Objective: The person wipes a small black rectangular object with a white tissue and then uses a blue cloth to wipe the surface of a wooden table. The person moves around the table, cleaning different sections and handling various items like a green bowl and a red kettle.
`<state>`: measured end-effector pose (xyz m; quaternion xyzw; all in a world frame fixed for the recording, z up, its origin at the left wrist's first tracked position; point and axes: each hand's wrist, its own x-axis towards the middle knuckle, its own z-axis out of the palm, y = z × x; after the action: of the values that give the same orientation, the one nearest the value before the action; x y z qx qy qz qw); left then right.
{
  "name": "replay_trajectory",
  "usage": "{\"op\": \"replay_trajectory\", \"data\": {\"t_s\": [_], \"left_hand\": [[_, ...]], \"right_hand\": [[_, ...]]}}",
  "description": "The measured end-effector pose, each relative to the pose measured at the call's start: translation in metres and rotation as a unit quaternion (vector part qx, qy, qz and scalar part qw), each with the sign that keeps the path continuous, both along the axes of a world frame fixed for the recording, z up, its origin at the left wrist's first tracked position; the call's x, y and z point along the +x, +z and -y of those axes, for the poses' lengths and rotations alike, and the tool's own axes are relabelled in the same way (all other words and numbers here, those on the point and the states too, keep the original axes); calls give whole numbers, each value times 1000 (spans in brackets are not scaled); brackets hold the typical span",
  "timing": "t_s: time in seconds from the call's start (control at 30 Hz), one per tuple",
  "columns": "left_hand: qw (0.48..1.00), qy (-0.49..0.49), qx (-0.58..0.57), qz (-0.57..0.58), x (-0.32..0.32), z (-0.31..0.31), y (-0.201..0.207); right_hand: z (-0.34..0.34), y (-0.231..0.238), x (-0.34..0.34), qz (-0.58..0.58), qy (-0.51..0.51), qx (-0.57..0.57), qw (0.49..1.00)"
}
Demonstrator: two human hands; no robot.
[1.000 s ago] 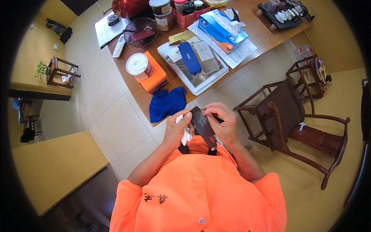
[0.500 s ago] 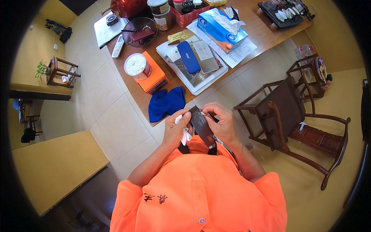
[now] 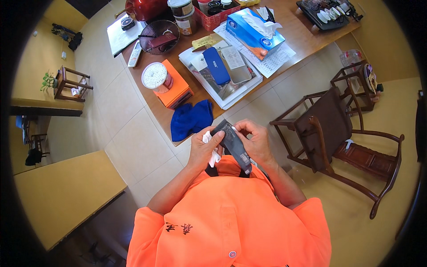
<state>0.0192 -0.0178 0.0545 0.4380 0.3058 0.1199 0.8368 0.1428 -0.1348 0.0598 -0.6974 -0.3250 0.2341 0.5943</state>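
Observation:
In front of my orange shirt, my left hand point(image 3: 205, 147) grips the upper part of a dark grey, flat, elongated device point(image 3: 234, 147) with a narrower lower end. Its exact kind is not plain. A crumpled white tissue point(image 3: 214, 156) is tucked in the same hand and hangs below the fingers. My right hand point(image 3: 253, 141) pinches at the device's right edge, with a small bit of white at its fingertips. Just beyond the left hand, a blue cloth point(image 3: 191, 119) lies crumpled on the corner of the wooden table point(image 3: 151, 100).
On the table are an orange box point(image 3: 180, 89) with a tub of cotton swabs point(image 3: 156, 76) on it, a blue case point(image 3: 216, 66) on papers, a tissue box point(image 3: 254, 33), a mesh basket point(image 3: 159, 37) and a remote point(image 3: 135, 54). A wooden armchair point(image 3: 327, 129) stands at right.
The dark device has turned in my hands, so a broader, greyer face with its tapered lower end now shows. Both hands stay in nearly the same place.

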Motion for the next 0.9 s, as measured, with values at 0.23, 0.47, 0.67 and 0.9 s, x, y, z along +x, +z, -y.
{"op": "replay_trajectory", "data": {"t_s": [0.23, 0.47, 0.67, 0.9], "left_hand": [[997, -11, 70, 1, 2, 1, 3], [999, 14, 35, -25, 2, -1, 1], [998, -1, 53, -46, 1, -3, -1], [997, 16, -66, -22, 4, -3, -7]], "right_hand": [[-4, -5, 3, 5, 0, 11, 1000], [-5, -4, 2, 7, 3, 6, 1000], [-1, -10, 3, -20, 14, -3, 1000], [3, -13, 3, -175, -26, -18, 984]]}}
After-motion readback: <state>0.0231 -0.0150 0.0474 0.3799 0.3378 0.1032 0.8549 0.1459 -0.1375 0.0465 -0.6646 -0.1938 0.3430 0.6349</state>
